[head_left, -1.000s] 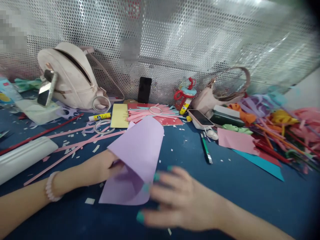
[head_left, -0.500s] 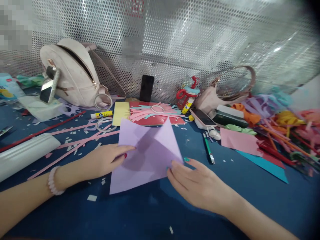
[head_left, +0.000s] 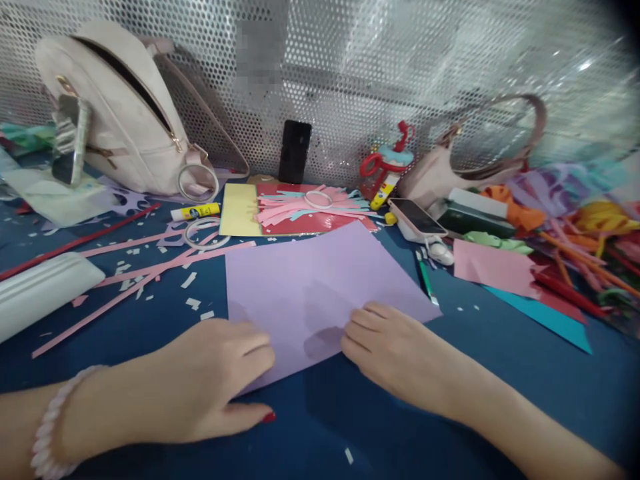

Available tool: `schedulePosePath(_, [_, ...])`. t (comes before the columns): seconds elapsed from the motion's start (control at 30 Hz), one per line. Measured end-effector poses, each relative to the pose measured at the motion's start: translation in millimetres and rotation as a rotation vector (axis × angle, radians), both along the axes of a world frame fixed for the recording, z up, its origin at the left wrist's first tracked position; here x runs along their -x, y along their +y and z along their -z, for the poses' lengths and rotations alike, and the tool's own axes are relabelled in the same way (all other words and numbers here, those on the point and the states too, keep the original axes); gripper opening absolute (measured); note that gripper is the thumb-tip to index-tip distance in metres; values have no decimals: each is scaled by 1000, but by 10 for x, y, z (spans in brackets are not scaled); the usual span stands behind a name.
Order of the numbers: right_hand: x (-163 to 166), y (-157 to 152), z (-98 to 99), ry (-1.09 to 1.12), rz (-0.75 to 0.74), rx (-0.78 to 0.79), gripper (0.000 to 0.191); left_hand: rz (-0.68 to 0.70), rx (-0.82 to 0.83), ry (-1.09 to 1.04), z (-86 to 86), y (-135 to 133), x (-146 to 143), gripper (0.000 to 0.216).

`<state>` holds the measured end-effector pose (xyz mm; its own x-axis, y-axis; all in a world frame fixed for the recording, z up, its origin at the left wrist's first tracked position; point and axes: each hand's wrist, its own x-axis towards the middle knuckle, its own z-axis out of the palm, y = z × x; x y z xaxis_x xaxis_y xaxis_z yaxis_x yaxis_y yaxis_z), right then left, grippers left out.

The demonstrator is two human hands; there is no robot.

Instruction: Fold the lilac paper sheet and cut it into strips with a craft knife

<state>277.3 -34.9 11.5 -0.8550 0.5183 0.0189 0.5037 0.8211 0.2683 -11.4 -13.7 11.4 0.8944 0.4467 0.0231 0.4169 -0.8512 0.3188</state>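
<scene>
A lilac paper sheet (head_left: 320,283) lies spread flat on the blue table (head_left: 450,413) in front of me. My left hand (head_left: 215,383) rests on the sheet's near left corner, fingers curled over the edge, thumb with a red nail stretched along the table. My right hand (head_left: 395,350) sits on the near edge to the right, fingers bent down onto the paper with their tips tucked out of sight. A beaded bracelet (head_left: 47,427) circles my left wrist.
Behind the sheet lie a red card with pink strips (head_left: 310,213), a yellow card (head_left: 239,209), a glue stick (head_left: 195,212) and a tape ring (head_left: 200,233). A beige backpack (head_left: 125,113), black phone (head_left: 294,150), handbag (head_left: 450,180), green pen (head_left: 425,277) and heaped coloured paper (head_left: 575,227) crowd the back and right.
The lilac sheet, curled over and then folded to a point earlier, now lies opened flat. Both hands have slid to its near edge. The view has dropped closer to the table.
</scene>
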Motion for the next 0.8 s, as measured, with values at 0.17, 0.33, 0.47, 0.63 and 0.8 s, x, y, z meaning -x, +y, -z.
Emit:
schedulePosePath(0.17, [73, 43, 68, 65, 18, 80, 13, -13, 87, 19, 47, -1, -2, 18])
schedulePosePath(0.33, [224, 106, 105, 189, 17, 216, 16, -21, 115, 76, 68, 43, 8, 19])
schedulePosePath(0.47, [458, 178, 120, 256, -23, 346, 15, -35, 164, 98, 96, 50, 14, 19])
schedulePosePath(0.63, [733, 294, 111, 290, -76, 525, 15, -123, 245, 124, 26, 92, 29, 19])
schedulePosePath(0.8, [720, 310, -2, 257, 45, 699, 18, -85, 235, 90, 24, 102, 56, 10])
